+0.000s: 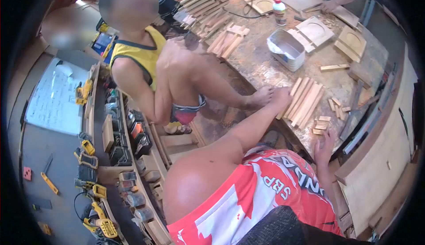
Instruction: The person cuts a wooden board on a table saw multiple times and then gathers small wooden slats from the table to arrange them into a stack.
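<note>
My left hand [280, 97] reaches across to the near-left ends of several pale wooden strips [303, 102] laid side by side on the workbench. It touches or nearly touches the leftmost strip; its fingers are too indistinct to show whether they grip. My right hand [325, 145] is at the bench edge, fingers apart, just below a small group of short wooden blocks [322, 123]. Beside that group lie more short wood pieces [338, 107].
A white plastic tub [286, 50] and a red-capped bottle [279, 12] stand on the dusty workbench [261, 70]. Routed wooden panels [314, 31] lie beyond, near a co-worker's hand [328, 6]. Another person in a yellow top [156, 39] sits at left, one foot [261, 98] beside my left hand.
</note>
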Available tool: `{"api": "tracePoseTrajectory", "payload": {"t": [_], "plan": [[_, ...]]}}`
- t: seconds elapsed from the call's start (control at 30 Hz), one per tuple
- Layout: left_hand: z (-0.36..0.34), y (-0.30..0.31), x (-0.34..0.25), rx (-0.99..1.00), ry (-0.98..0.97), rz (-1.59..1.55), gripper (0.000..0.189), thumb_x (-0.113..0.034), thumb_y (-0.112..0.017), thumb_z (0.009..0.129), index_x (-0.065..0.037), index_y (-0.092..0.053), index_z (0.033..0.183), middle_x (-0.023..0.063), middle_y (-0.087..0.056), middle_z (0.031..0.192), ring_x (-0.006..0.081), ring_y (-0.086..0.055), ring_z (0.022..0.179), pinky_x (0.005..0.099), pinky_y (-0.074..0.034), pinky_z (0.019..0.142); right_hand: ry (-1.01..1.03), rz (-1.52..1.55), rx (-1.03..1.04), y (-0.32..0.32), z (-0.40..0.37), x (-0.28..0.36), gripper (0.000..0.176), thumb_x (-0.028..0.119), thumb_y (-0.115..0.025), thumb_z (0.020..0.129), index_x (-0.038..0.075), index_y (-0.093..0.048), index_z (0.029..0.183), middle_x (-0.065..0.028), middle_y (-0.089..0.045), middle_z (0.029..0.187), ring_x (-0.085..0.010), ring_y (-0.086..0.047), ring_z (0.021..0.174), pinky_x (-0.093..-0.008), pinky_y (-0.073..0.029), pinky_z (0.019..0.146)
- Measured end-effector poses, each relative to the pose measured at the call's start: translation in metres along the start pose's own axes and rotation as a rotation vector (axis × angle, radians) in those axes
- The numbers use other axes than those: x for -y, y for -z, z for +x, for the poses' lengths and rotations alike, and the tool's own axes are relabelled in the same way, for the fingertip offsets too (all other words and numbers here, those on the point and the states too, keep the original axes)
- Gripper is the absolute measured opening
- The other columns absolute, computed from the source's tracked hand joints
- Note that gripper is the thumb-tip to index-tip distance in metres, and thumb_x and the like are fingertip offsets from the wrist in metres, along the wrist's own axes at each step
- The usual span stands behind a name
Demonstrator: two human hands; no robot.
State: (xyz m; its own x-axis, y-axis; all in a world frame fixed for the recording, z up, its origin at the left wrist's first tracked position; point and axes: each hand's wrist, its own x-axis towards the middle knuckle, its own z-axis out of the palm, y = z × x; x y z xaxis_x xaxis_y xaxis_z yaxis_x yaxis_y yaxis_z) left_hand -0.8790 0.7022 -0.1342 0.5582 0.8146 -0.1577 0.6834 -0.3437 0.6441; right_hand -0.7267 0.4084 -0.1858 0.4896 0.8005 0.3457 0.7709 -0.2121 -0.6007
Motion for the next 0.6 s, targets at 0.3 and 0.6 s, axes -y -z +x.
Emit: {"api": "tracePoseTrajectory", "payload": {"t": [0.3, 0.6], "plan": [[0.003, -0.016, -0.016, -0.096, -0.243, -0.070, 0.024, -0.025, -0.067, 0.080, -0.004, -0.069, 0.090, 0.0164, -0.071, 0.084, 0.0331, -0.069, 0.080, 0.0439, -0.054, 0.073, -0.075, 0.055, -0.024, 0.016, -0.001, 0.010, 0.047, 0.014, -0.072, 0.078, 0.005, -0.058, 0.122, -0.0234, -0.050, 0.134, -0.0423, -0.048, 0.126, -0.0477, -0.039, 0.108], [-0.047, -0.051, -0.019, 0.059, -0.100, 0.160, 0.029, -0.029, -0.063, 0.084, -0.003, -0.068, 0.098, 0.0228, -0.068, 0.093, 0.0381, -0.066, 0.092, 0.0477, -0.052, 0.085, -0.152, 0.086, 0.065, 0.019, -0.050, 0.002, 0.052, 0.018, -0.072, 0.080, 0.007, -0.055, 0.128, -0.0203, -0.047, 0.138, -0.0419, -0.047, 0.127, -0.0448, -0.039, 0.108]]}}
